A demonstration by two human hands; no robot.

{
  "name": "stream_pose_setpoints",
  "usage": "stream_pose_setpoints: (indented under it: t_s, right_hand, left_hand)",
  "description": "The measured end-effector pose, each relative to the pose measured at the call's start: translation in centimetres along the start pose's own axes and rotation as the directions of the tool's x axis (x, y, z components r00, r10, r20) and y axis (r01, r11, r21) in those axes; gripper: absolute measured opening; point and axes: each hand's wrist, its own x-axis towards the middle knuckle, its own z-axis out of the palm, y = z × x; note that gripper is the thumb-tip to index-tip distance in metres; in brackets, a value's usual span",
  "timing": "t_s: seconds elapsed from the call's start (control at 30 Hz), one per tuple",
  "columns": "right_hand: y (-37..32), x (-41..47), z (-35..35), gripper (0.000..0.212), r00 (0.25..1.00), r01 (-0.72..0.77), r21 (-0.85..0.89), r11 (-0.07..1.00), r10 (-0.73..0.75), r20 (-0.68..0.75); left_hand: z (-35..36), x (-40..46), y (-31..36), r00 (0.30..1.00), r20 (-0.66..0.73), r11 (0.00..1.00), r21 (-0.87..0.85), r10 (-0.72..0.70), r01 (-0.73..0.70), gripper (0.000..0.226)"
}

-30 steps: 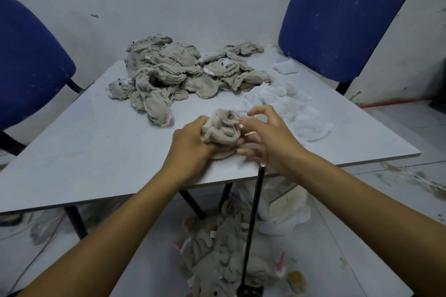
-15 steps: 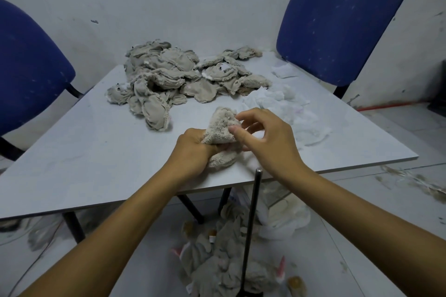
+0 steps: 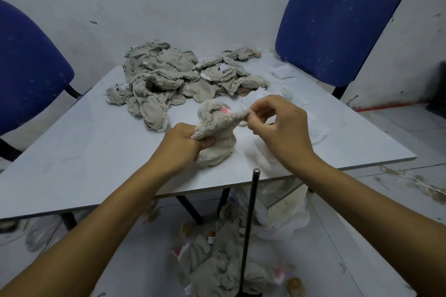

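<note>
Both hands hold my plush [image 3: 214, 142]: left hand [image 3: 182, 144] grips its base, right hand [image 3: 277, 125] pinches a flap at 2 o'clock, above the table [image 3: 96, 152].

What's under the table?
On the floor beneath the table: a heap of grey plush skins, a white bundle, the table's legs, and an upright black rod by its front edge. The tabletop hides whatever lies farther back.

No text, brand, number or sign is legible. The grey plush skin [image 3: 218, 144] shows no readable marking. A small white tag [image 3: 225, 70] in the heap of grey fabric pieces [image 3: 156, 84] on the worktop [image 3: 84, 152] is too small to read.
</note>
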Motion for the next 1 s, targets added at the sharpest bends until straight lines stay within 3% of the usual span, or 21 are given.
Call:
stream_pose_setpoints:
  t_s: [0.1, 0.2, 0.23, 0.33, 0.43, 0.5, 0.57, 0.67, 0.8, 0.9, 1.0]
  right_hand:
    - [-0.1, -0.3, 0.7, 0.005, 0.993, -0.069, 0.005, 0.998, 0.069, 0.096]
    - [-0.1, -0.3, 0.7, 0.011, 0.979, -0.054, 0.046, 0.998, 0.044, 0.201]
    - [-0.1, -0.3, 0.6, 0.012, 0.959, -0.075, 0.119, 0.990, 0.039, 0.280]
    - [-0.6, -1.1, 1.1, 0.008, 0.850, -0.130, 0.250, 0.959, -0.022, 0.526]
    - [-0.8, -1.3, 1.9, 0.020, 0.913, -0.232, 0.324, 0.917, 0.090, 0.398]
    - [-0.8, -0.8, 1.9, 0.014, 0.947, -0.226, 0.299, 0.927, 0.137, 0.289]
    - [-0.5, -0.6, 1.7, 0.004, 0.958, -0.196, 0.265, 0.944, 0.126, 0.259]
    - [-0.5, -1.0, 1.7, 0.010, 0.964, -0.186, 0.229, 0.956, 0.132, 0.230]
    - [-0.9, -0.8, 1.6, 0.009, 0.984, -0.030, 0.066, 0.997, 0.018, 0.175]
    - [-1.2, -0.8, 1.6, 0.018, 0.980, 0.051, -0.039, 0.998, -0.042, 0.196]
    - [-1.4, -0.7, 1.4, 0.022, 0.990, 0.051, -0.113, 0.992, -0.035, 0.135]
  left_hand:
    - [-0.3, -0.2, -0.1, 1.000, -0.013, 0.995, 0.097, -0.002, 0.003, 0.044]
    - [-0.6, -0.4, 0.0, 0.995, -0.080, 0.984, 0.174, 0.057, -0.042, 0.024]
    - [-0.6, -0.5, 0.1, 0.995, -0.084, 0.993, 0.105, 0.056, -0.047, 0.017]
    - [0.0, -0.9, 0.6, 0.997, 0.011, 0.964, -0.254, 0.082, -0.077, 0.039]
    - [0.9, -0.6, 0.7, 0.994, -0.025, 0.938, -0.329, 0.105, -0.107, 0.035]
    - [1.2, -0.6, 0.7, 0.994, -0.072, 0.948, -0.302, 0.082, -0.100, 0.024]
    - [1.6, -0.8, 0.7, 0.995, -0.074, 0.971, -0.225, 0.063, -0.078, 0.027]
    - [1.9, -1.2, 1.2, 0.995, -0.074, 0.994, -0.086, 0.061, -0.067, 0.030]
    - [2.2, -1.6, 1.8, 0.989, -0.091, 0.983, 0.151, 0.118, -0.103, 0.033]
    - [2.9, -1.8, 2.0, 0.954, -0.169, 0.866, 0.481, 0.249, -0.141, 0.023]
    - [3.6, -2.1, 2.6, 0.890, -0.180, 0.711, 0.675, 0.418, -0.198, 0.015]
